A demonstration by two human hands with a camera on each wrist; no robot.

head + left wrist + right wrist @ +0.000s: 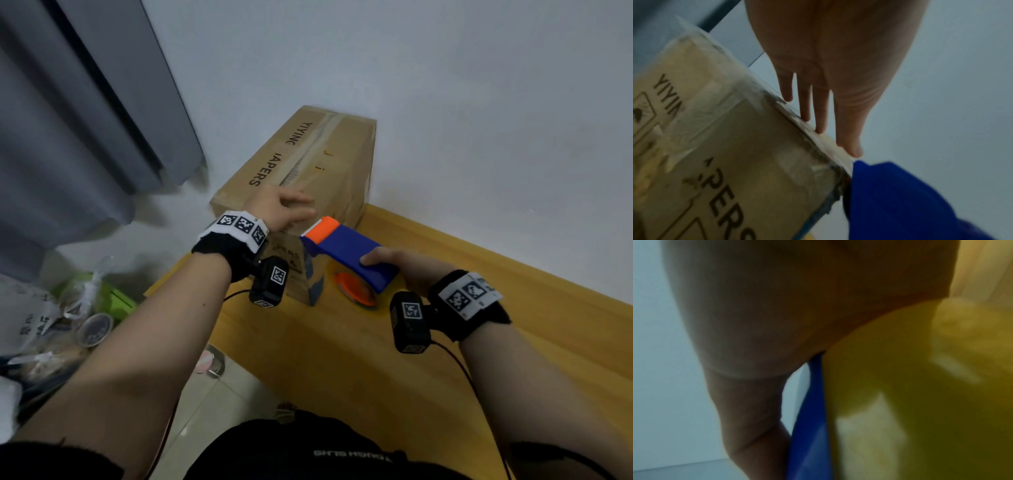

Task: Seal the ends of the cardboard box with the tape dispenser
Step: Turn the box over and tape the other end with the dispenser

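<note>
The cardboard box (301,178) sits on a yellow wooden table (342,359), pushed up against the white wall (445,85), long side running away from the camera. It's got black lettering on top and a strip of clear tape down the middle seam. In the left wrist view the near end of the box (735,146) already has shiny tape across it, a bit wrinkled.

The left hand (281,207) lies flat on the top of the box at its near edge, fingers (822,110) straight and together, tips right along the box edge, so it's just pressing down, not gripping anything.

The right hand (397,265) has hold of the tape dispenser (346,250), the blue one with the orange front piece and the serrated cutter. Thumb is on top of the blue body, the other fingers are hidden underneath. The dispenser's front end is right up at the near top edge of the box, just beside the left hand; the orange roll side hangs low near the table. The right wrist view is mostly blurry palm (777,305), a sliver of blue dispenser (812,426) and something yellowish.

Off to the left there's a grey curtain (85,120) and some bags and clutter on the floor (68,315).
</note>
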